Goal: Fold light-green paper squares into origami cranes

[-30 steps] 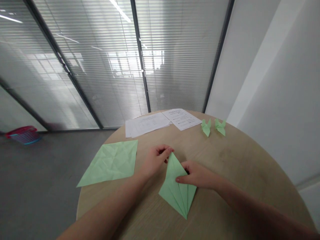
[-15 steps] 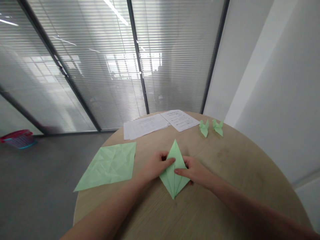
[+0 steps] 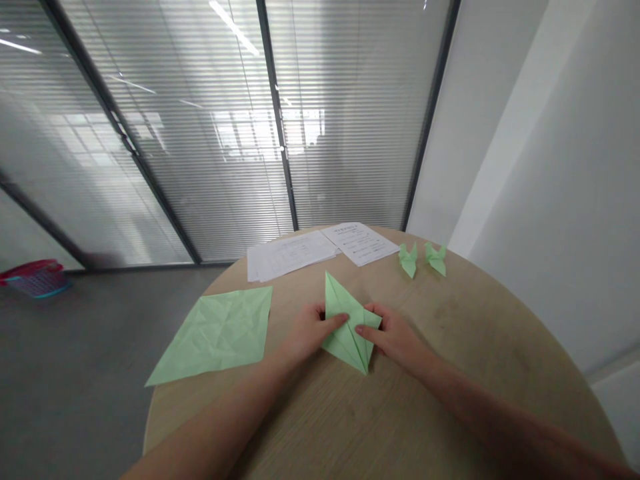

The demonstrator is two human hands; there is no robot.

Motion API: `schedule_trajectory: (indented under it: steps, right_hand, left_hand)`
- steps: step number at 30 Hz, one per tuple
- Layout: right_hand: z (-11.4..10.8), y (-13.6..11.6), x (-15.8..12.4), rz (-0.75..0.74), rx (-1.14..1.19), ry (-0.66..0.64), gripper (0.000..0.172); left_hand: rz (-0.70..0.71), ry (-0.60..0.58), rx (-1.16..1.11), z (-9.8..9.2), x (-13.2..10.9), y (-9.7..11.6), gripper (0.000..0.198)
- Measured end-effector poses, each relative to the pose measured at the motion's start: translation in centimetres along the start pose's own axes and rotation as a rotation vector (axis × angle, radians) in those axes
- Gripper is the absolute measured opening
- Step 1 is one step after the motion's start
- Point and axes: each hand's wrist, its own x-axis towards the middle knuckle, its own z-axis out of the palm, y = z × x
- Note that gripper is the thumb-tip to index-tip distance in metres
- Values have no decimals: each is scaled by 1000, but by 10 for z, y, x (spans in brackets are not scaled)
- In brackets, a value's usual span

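Left hand (image 3: 313,329) and right hand (image 3: 394,333), fingers (image 3: 337,323) pinching the folded paper (image 3: 352,338); 2 figures (image 3: 408,261) sit beyond on the desk (image 3: 480,353)!

Hands (image 3: 311,328) pinching folded green paper (image 3: 343,298) over table (image 3: 480,333).

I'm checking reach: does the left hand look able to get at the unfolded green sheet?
Probably yes: nothing stands between the left hand and the unfolded green sheet, though that hand holds the folded paper.
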Motion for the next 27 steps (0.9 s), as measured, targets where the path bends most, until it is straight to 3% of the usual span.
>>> schedule_trajectory:
  steps: [6,11,16,22,27]
  right_hand:
    - [1,4,0,-55,22,83,32]
    - [2,6,-1,-148,-12,143,32]
    - [0,7,0,-170,6,126,29]
    - [-6,1,-1,-300,47,70,22]
    - [-5,1,0,-254,67,51,24]
  left_hand:
    - [-52,4,-93,3,-2,0,27]
    - [-46,12,-38,6,-5,3,26]
    - [-14,71,69,4,-2,2,23]
    - [8,18,116,3,-1,-2,31]
    - [29,-43,117,4,-3,-2,34]
